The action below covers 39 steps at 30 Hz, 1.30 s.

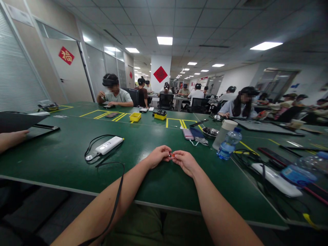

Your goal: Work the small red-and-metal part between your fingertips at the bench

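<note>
Over the green table, my left hand is closed in a pinch on something tiny, too small to name. Facing it, my right hand pinches a small red-orange piece between thumb and fingertips. The two sets of fingertips nearly meet. A black cable hangs along my left forearm and runs over the table to the left of my hands.
A white power bank with a black cable lies to the left. Toward the right are a metal bowl, a blue-capped bottle and cloth items. Yellow trays stand farther back. Another person's hand is at far left.
</note>
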Each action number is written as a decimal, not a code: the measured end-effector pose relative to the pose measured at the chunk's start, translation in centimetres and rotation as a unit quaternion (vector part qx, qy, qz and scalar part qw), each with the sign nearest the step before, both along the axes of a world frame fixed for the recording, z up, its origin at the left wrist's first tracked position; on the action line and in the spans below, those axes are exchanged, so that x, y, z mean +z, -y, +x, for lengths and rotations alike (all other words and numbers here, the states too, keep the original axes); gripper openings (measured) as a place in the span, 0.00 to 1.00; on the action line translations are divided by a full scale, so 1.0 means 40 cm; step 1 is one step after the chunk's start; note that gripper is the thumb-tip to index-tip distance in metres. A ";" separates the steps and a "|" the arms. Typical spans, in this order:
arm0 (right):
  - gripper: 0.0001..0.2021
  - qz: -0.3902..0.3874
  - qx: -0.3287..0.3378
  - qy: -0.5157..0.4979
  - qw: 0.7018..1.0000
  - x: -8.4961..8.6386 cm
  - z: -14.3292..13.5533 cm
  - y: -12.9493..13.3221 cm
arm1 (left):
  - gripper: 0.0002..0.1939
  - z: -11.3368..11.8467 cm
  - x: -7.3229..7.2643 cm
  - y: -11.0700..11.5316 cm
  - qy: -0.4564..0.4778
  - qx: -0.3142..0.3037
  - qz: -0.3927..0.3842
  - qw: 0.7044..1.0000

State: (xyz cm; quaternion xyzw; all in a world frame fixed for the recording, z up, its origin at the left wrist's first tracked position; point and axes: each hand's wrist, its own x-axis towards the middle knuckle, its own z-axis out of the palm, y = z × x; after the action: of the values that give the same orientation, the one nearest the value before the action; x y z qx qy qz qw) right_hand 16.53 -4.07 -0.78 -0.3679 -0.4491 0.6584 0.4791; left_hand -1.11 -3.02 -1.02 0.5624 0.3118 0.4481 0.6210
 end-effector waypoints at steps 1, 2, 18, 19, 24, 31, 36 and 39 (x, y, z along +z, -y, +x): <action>0.05 0.002 -0.002 0.002 1.000 -0.001 0.000 -0.001 | 0.11 0.000 0.000 0.001 -0.001 0.002 0.003 1.000; 0.06 0.004 -0.003 0.004 1.000 -0.001 0.000 -0.001 | 0.12 0.000 0.000 0.001 -0.002 0.005 0.005 1.000; 0.07 0.019 -0.015 -0.005 1.000 0.000 -0.002 -0.001 | 0.08 0.001 0.000 0.000 0.016 -0.005 -0.009 1.000; 0.07 0.018 -0.015 -0.006 1.000 0.000 -0.002 -0.001 | 0.08 0.000 0.000 0.000 0.015 -0.008 -0.009 1.000; 0.07 0.020 -0.009 0.001 1.000 0.000 -0.001 0.000 | 0.10 -0.002 -0.003 -0.001 0.001 -0.004 0.006 1.000; 0.08 0.026 -0.007 0.008 1.000 -0.006 -0.001 -0.001 | 0.11 0.001 -0.003 0.001 -0.012 0.004 0.018 1.000; 0.07 0.019 -0.017 0.006 1.000 -0.003 0.000 0.000 | 0.11 0.002 -0.005 -0.001 0.000 0.010 0.006 1.000; 0.06 0.010 -0.022 0.004 1.000 -0.001 0.000 -0.002 | 0.08 0.004 -0.003 -0.002 0.009 0.017 -0.017 1.000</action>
State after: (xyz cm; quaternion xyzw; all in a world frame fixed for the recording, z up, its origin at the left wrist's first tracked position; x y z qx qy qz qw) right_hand 16.54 -4.00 -0.81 -0.3755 -0.4488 0.6417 0.4958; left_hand -0.95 -2.92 -1.12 0.5426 0.3229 0.4584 0.6254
